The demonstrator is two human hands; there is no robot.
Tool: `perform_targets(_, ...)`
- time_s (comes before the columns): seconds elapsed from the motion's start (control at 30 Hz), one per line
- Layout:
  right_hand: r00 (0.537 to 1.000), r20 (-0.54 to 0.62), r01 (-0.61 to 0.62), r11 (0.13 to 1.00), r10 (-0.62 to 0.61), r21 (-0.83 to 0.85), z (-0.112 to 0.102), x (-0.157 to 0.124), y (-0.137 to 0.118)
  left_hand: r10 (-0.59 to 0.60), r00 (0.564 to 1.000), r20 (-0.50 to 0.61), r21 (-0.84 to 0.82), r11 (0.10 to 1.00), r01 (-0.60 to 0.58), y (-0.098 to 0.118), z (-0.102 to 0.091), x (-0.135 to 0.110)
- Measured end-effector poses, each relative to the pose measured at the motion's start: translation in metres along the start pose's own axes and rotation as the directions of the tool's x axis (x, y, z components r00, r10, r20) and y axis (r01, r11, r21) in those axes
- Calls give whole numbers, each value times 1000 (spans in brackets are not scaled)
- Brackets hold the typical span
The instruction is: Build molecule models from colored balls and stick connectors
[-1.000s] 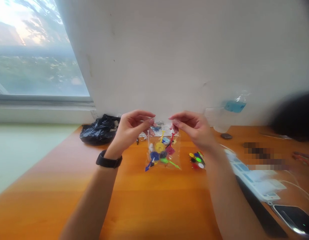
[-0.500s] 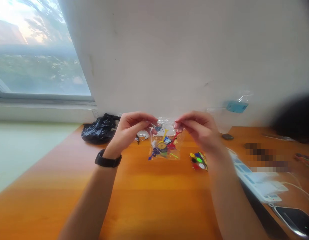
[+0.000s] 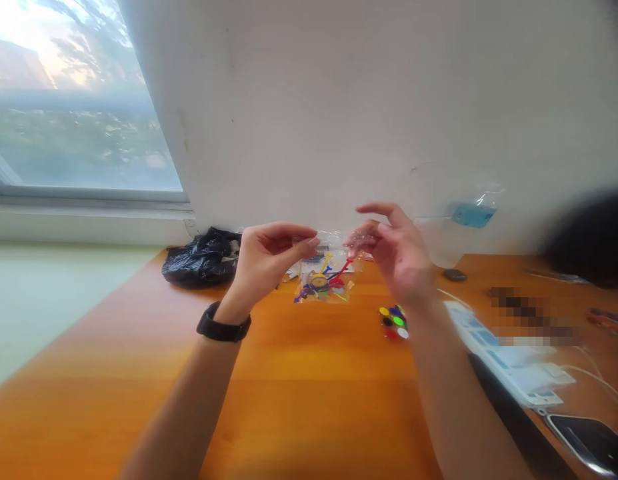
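Observation:
A small clear plastic bag hangs above the table, filled with colourful plastic pieces: yellow, red, blue and green ones show through. My left hand, with a black band on its wrist, pinches the bag's upper left edge between thumb and fingers. At the bag's upper right is my right hand, its index finger raised and stretched away from the rest. Its lower fingers are bent and overlap the clear plastic near the top of a red piece. Whether those fingertips are inside the bag or against its outside, I cannot tell.
Colourful round pieces lie on the wooden table, close to my right forearm. A black plastic bag sits at the back left. On the right are a white power strip, a phone-like device and a small dark object.
My right hand has loosened its pinch on the bag's right corner and turned, lifting its index finger. The bag has risen slightly; my left hand still pinches it.

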State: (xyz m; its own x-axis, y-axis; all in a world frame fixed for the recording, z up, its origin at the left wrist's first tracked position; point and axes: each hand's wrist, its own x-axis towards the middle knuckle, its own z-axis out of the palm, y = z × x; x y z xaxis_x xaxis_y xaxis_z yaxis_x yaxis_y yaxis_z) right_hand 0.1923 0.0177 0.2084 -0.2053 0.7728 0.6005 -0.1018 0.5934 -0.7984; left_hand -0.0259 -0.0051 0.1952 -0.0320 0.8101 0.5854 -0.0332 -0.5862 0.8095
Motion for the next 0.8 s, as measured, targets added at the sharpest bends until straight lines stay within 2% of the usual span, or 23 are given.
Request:
perform_targets(0.2,992,91,-74,983,90,-167,11,-3,0,1,996,88,-57,998,4,-3,3,0)
perform_targets(0.6,988,75,-120,975,136,-188,3,-4,2,-159,958,237,10,987,162,2,-8,1)
perform_targets(0.7,986,71,-136,974,150,-180,2,-4,2,-168,957,236,-10,984,176,3,-9,1)
perform_targets(0.8,985,63,-150,973,163,-175,-2,-4,2,-171,967,188,-31,983,180,2,-11,2)
